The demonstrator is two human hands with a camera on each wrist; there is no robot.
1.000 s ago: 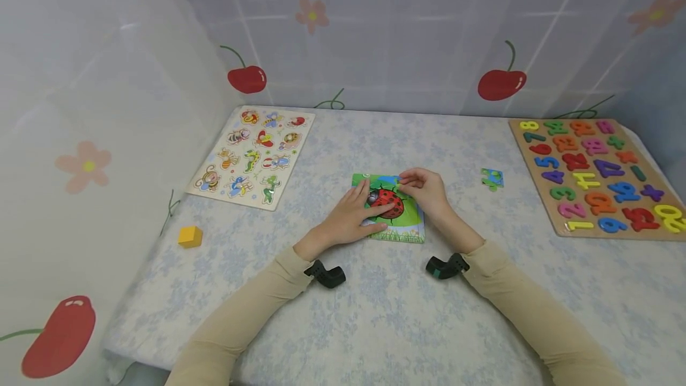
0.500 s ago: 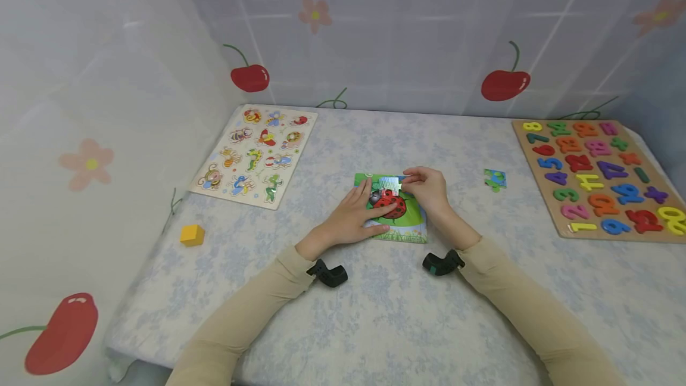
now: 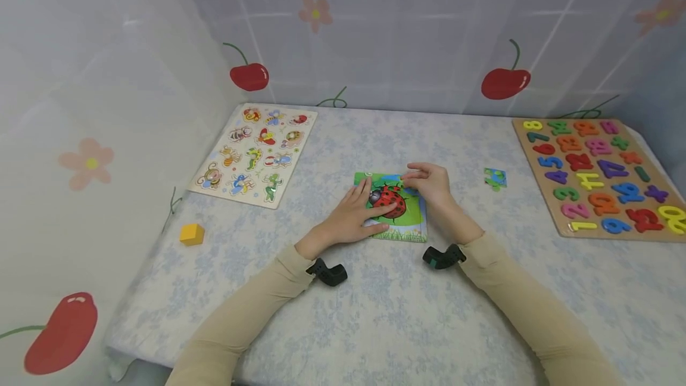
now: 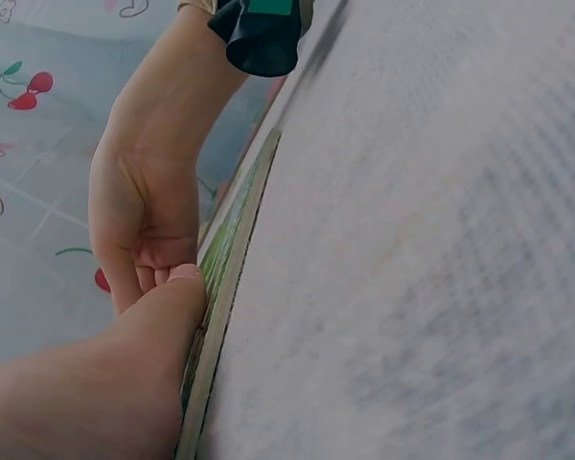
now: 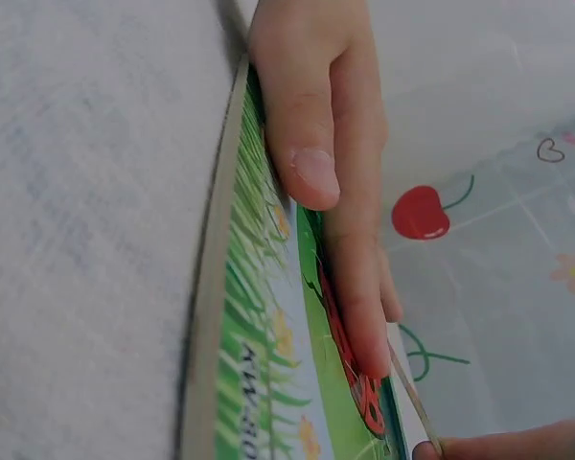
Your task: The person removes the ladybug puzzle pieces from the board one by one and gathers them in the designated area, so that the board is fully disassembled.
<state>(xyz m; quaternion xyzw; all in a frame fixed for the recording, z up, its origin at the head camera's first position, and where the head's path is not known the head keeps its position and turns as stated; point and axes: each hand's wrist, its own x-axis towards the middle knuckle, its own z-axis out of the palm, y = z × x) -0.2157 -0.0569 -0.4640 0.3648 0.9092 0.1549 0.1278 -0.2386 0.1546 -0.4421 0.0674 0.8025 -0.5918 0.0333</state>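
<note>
Ladybug puzzle [image 3: 411,218]: flat on the patterned tablecloth [image 3: 386,296], partly covered by fingers
Left hand [image 3: 350,219]: spread over the puzzle's left part, fingers nearly straight, resting there, gripping nothing
Right hand [image 3: 431,186]: curled at the upper right, seemingly pinching the rim of an upper piece [image 3: 387,180], contact too small to make out fully
Change: rid of the pale glare of half a second ago, showing printed colours again
Meaning: probably tilted less, not surely seated
Loose piece [image 3: 495,179]: apart, farther right, untouched
</note>
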